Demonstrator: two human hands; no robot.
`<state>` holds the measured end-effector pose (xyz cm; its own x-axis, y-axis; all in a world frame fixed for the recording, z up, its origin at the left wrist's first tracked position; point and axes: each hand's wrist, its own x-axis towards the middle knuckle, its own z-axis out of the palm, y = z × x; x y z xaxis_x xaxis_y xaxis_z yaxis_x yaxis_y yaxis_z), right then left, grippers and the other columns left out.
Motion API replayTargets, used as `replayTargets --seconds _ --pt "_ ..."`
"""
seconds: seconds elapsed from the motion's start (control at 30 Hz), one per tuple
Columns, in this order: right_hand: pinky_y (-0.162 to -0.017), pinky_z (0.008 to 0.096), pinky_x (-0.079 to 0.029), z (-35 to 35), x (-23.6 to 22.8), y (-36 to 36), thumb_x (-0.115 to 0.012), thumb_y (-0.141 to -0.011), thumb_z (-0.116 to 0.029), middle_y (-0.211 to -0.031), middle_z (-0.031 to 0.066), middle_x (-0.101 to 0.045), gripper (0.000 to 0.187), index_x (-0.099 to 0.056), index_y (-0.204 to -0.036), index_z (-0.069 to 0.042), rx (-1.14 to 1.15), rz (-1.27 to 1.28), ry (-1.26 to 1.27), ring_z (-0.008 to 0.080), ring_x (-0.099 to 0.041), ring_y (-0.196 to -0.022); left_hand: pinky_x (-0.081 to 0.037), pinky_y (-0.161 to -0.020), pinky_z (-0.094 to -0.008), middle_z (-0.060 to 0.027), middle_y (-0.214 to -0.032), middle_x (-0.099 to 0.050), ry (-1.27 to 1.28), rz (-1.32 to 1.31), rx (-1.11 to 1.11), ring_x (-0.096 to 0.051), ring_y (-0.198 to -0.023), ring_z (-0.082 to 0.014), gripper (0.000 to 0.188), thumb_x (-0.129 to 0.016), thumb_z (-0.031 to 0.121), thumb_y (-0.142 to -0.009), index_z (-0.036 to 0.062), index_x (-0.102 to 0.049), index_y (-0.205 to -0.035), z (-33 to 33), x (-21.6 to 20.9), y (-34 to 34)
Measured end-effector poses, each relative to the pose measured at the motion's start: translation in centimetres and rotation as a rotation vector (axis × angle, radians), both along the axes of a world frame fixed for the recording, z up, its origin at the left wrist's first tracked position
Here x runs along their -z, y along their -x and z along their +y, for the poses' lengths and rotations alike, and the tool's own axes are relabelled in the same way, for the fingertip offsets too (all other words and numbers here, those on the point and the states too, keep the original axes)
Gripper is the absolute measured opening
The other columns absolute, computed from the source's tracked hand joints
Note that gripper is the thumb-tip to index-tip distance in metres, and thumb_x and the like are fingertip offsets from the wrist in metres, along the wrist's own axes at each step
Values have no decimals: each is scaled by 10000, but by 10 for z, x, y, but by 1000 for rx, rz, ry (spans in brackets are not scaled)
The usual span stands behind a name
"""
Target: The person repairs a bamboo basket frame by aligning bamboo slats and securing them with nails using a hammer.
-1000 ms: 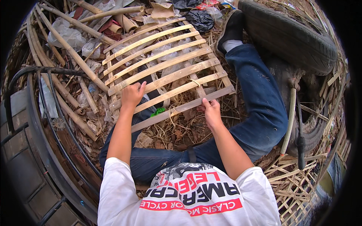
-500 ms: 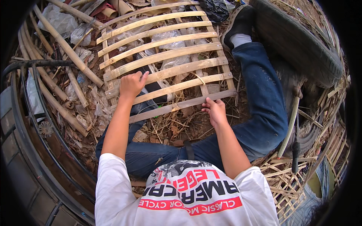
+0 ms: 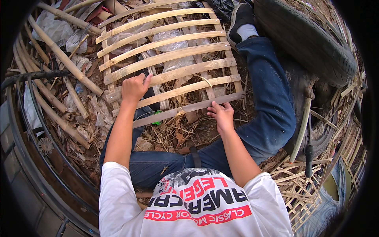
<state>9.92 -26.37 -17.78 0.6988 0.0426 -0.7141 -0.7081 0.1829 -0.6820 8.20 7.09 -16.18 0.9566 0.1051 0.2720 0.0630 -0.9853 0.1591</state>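
A panel of split bamboo slats lies in front of me, its slats nailed across several lengthwise strips. My left hand is closed round the panel's left side, at the slats near its lower left corner, with the thumb up. At the nearest slat, a greyer one, my right hand pinches the lower edge toward its right end, the thumb on top and the fingers curled below. A thin, pale loop of strip sticks up near the right-hand lengthwise strip. My left foot is partly hidden under the slats.
A large tyre leans at the upper right, beside my bent right leg. Bamboo poles and clear plastic bags litter the left, by a black metal frame. A dark-handled tool stands right, near piled bamboo strips.
The panel and both hands sit slightly further left and up in the picture, along with the whole scene. Both holds look the same.
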Motion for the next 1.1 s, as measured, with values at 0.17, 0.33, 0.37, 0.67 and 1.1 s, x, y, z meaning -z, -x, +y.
replayTargets --seconds 0.17,0.33,0.37,0.67,1.1 --pt "-656 306 -598 -3 2 -7 -658 -901 -58 -960 193 -647 294 -458 -1078 65 15 26 -2 245 -689 -818 -462 -454 -422 -128 -518 -566 -2 3 35 -588 -481 -322 428 -620 365 -908 80 -525 -603 6 -4 -6" --pt "-655 305 -601 -1 5 -8 -671 -895 -59 -955 217 -649 322 -437 -1072 74 24 12 -12 257 -693 -810 -465 -455 -425 -131 -507 -556 0 10 37 -586 -481 -328 451 -611 380 -916 81 -524 -589 6 -6 -9" --pt "-655 306 -600 -2 5 -8 -673 -894 -60 -953 215 -650 325 -436 -1073 73 25 11 -15 256 -693 -808 -466 -456 -427 -132 -505 -555 0 5 30 -586 -482 -330 456 -609 384 -917 81 -524 -587 5 -5 -7" --pt "-695 324 -596 2 5 -11 -688 -885 -73 -947 194 -658 331 -448 -1074 55 15 -13 12 257 -693 -831 -477 -495 -449 -165 -535 -570 33 59 -3 -597 -521 -359 466 -595 409 -919 65 -560 -607 7 -11 -7" --pt "-785 337 -553 -1 3 -9 -656 -915 -139 -1008 105 -660 223 -560 -1079 -21 46 83 -277 184 -651 -867 -494 -498 -430 -162 -547 -598 60 95 -44 -622 -528 -341 504 -603 460 -903 49 -636 -614 -7 -30 -13"
